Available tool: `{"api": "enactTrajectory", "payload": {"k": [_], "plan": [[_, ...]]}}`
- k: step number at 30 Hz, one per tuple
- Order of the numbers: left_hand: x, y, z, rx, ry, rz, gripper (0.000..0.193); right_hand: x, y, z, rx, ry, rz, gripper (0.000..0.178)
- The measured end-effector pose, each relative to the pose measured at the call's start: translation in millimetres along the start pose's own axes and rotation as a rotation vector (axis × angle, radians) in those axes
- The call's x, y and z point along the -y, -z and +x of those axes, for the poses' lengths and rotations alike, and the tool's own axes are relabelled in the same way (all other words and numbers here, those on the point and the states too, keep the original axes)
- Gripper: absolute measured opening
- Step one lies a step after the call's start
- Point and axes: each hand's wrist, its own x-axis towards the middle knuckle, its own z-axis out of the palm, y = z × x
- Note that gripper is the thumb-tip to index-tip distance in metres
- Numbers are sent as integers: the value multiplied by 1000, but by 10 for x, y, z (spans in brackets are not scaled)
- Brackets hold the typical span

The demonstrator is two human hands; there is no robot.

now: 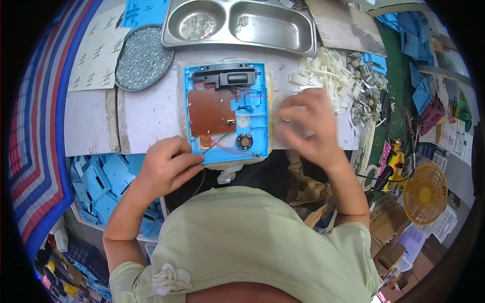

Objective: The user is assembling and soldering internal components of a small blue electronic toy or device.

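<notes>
A blue plastic housing (260,111) lies in front of me on the worktable. Inside it are a brown circuit board (211,112), a black part (237,78) along the far edge, a small round speaker (244,142) and thin red and dark wires. My left hand (172,164) grips the housing's near left corner between thumb and fingers. Just right of the housing, my right hand (310,126) is raised with bent fingers. Motion smears its fingertips, so whether they hold anything is unclear. Beyond that hand lies a pile of white plastic pieces (323,73).
A round tray of small metal screws (144,58) sits at the far left, beside a steel compartment tray (273,48). Metal pieces (365,83) lie right of the white pile. Below the table's left edge stands a bin of blue housings (101,184). A yellow fan (425,194) is at right.
</notes>
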Motion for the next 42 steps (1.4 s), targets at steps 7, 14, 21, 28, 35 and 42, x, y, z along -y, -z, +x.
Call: {"api": "enactTrajectory", "payload": {"k": [7,14,21,28,35,42], "plan": [[-242,308,277,214,122,-19,23,-231,328,-9,220,-255,-589,13],[114,644,1509,103,-128,165,15,-288,235,23,273,-191,-668,22],[688,285,2595,82,126,750,16,-407,178,28,295,-138,-721,20],[715,-1,2700,21,-16,854,17,-357,96,106,244,-43,-588,16],[760,-60,2735,119,19,703,22,-355,-79,109,196,-81,-616,11],[584,-86,2845,271,-17,515,24,-329,-89,150,100,-81,-529,22]]}}
